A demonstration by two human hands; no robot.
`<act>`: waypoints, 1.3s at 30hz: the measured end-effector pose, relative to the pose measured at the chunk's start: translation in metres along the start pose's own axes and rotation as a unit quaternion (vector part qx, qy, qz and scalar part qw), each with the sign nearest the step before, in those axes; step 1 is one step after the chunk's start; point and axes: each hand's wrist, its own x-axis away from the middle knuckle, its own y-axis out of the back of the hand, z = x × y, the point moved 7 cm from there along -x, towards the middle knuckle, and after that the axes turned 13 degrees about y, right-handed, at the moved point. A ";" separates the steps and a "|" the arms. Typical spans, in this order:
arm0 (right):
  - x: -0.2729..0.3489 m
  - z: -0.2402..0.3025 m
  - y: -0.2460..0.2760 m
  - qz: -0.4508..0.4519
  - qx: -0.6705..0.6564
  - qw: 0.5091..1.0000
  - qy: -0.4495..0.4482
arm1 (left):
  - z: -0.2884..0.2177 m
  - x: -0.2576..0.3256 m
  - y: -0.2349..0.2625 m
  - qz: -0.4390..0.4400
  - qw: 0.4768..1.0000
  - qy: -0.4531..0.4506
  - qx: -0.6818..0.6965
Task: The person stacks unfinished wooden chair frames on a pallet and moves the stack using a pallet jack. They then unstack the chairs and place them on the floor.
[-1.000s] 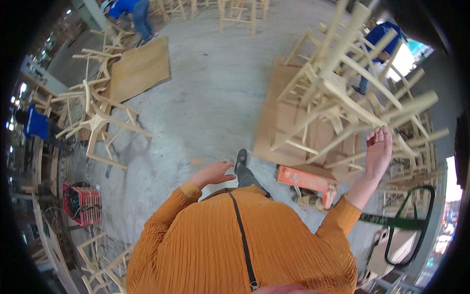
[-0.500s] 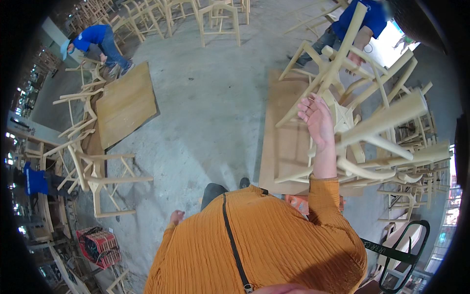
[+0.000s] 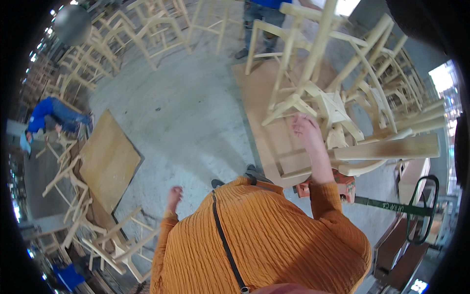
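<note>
Stacked chair frames (image 3: 342,98) of pale wood, too tangled to count, stand on one plywood sheet (image 3: 264,112). Right hand (image 3: 304,128) reaches up beside a frame leg whose long axis slants upward, fingers loosely spread, holding nothing. Left hand (image 3: 174,195) hangs low, well apart from the stack, fingers together.

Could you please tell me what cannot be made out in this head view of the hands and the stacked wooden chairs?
- Right hand: motion-blurred against the stacked chair frames; whether the fingers grip a rail or only touch it cannot be told.
- Left hand: small, hanging beside the orange sweater; it appears to hold nothing.
- Pallet jack: its body is hidden behind the right forearm and chair rails.
- Person in blue: cut off by the top edge.
</note>
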 end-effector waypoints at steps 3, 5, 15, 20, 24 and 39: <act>0.065 0.121 -0.036 0.258 0.193 0.933 0.163 | -0.105 -0.041 0.010 -0.046 0.995 -0.077 0.035; 0.116 0.210 -0.035 0.330 0.210 0.866 0.310 | -0.202 -0.037 -0.039 0.004 0.984 -0.172 0.036; 0.107 0.245 0.327 -0.379 0.105 0.817 0.423 | -0.357 0.284 -0.445 0.414 0.597 -0.638 -0.255; 0.043 0.136 0.389 -0.397 -0.162 0.886 0.178 | -0.326 0.291 -0.493 0.524 0.662 -0.504 -0.182; -0.007 0.134 0.408 -0.458 -0.090 0.874 0.133 | -0.342 0.294 -0.480 0.481 0.729 -0.487 -0.021; -0.083 -0.072 0.318 -0.268 -0.227 0.935 0.048 | -0.456 0.270 -0.446 0.407 0.783 -0.469 0.035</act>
